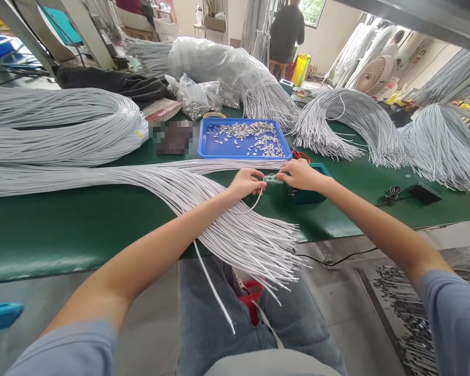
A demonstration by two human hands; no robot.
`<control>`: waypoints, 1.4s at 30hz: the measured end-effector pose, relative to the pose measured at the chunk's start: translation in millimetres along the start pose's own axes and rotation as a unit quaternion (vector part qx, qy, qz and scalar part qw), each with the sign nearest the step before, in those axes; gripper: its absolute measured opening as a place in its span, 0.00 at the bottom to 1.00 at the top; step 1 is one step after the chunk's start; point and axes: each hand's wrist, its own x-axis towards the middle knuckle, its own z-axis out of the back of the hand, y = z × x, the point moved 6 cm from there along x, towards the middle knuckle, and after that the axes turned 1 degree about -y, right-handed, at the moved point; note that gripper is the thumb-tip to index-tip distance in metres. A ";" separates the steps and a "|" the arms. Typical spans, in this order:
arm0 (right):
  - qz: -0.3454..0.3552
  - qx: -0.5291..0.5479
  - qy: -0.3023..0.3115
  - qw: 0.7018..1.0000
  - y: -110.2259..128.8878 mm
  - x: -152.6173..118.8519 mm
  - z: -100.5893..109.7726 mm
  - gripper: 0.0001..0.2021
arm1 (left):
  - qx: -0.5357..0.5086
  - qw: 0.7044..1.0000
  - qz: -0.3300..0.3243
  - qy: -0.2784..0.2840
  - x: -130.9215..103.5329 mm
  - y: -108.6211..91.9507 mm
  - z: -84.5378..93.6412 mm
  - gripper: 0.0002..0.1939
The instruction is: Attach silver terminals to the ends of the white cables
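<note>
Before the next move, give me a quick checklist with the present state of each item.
1. Left hand has a grip on the single cable: ok, pinched.
2. Right hand is at the pale-green piece: ok, though its exact grip is unclear.
3. Cable tip is aligned with that piece: cannot tell, too small and partly covered.
4. Metal parts are at hand in the blue tray: ok, plenty lie loose beyond the hands.
5. Cable bundle lies wholly on the green table: not ok, many ends overhang the front edge.
</note>
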 end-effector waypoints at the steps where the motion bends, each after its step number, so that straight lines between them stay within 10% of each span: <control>1: -0.019 0.017 -0.012 1.000 -4.3 0.3 0.6 0.18 | -0.002 1.000 -0.003 0.005 -0.1 0.1 0.0 0.09; 11: -0.092 0.046 -0.062 0.993 -33.7 1.3 0.4 0.21 | -0.028 0.999 -0.004 0.015 -2.8 -0.9 0.9 0.08; 14: -0.093 0.078 -0.168 0.978 -40.8 -4.0 12.1 0.18 | -0.047 0.999 -0.017 0.018 -4.1 -4.0 0.8 0.09; 18: 0.010 0.221 -0.462 0.859 -22.3 -29.8 28.4 0.15 | -0.062 0.998 -0.009 0.006 -6.4 -5.8 2.0 0.12; 20: 0.072 0.317 -0.511 0.796 -6.9 -36.1 18.1 0.14 | -0.069 0.997 -0.012 0.010 -7.3 -6.8 1.8 0.09; 28: 0.014 0.562 -0.369 0.740 17.4 -9.9 -44.9 0.12 | -0.089 0.991 -0.063 0.072 -5.4 -9.1 -2.0 0.12; 42: 0.061 0.643 -0.221 0.730 26.0 -3.5 -43.4 0.21 | -0.070 0.992 -0.061 0.083 -8.3 -13.2 -0.9 0.19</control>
